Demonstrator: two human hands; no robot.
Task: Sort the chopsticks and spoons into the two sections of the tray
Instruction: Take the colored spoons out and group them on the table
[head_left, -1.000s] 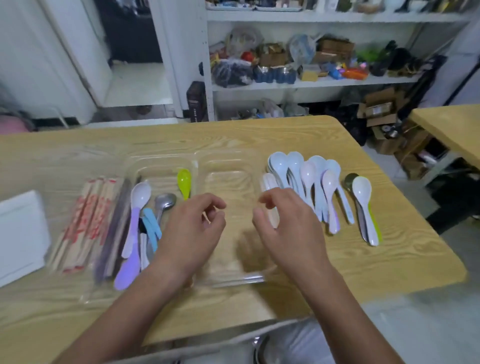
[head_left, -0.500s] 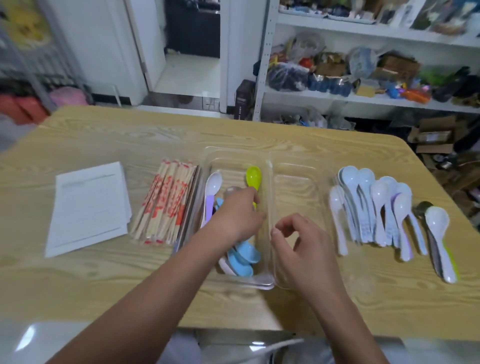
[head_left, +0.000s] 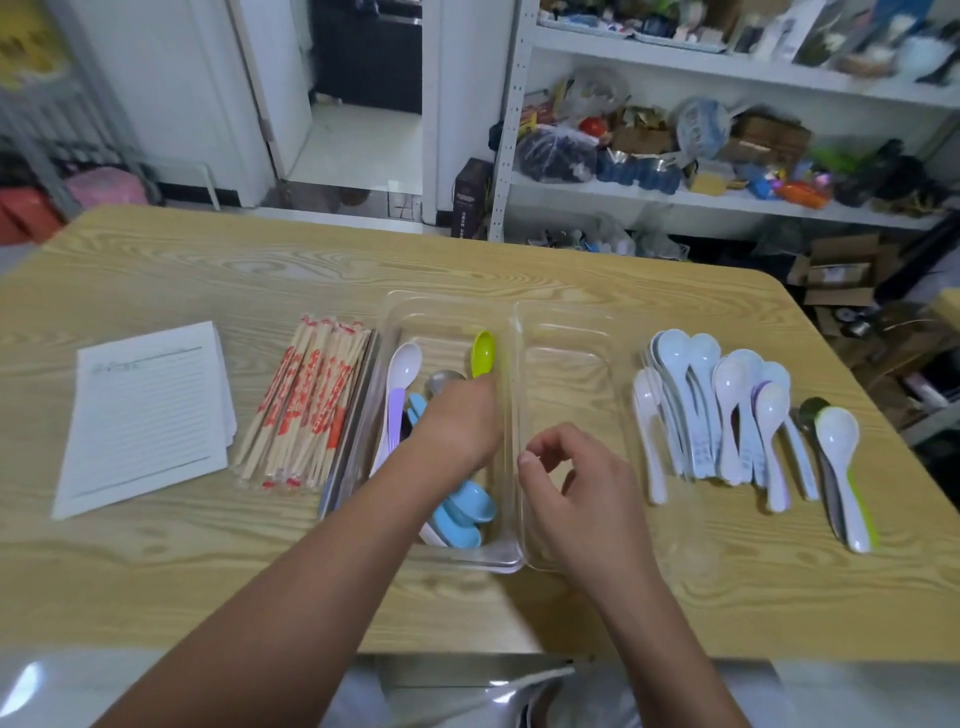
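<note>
Two sections make up the clear tray on the counter. Its left section holds a few spoons, and its right section looks bare. The left hand reaches down among those spoons, maybe to set one down, but I cannot tell if it grips anything. The right hand hovers over the right section, fingers curled and holding nothing. Wrapped chopsticks wait left of the tray. More spoons lie on its right, so each hand has a pile close by.
</note>
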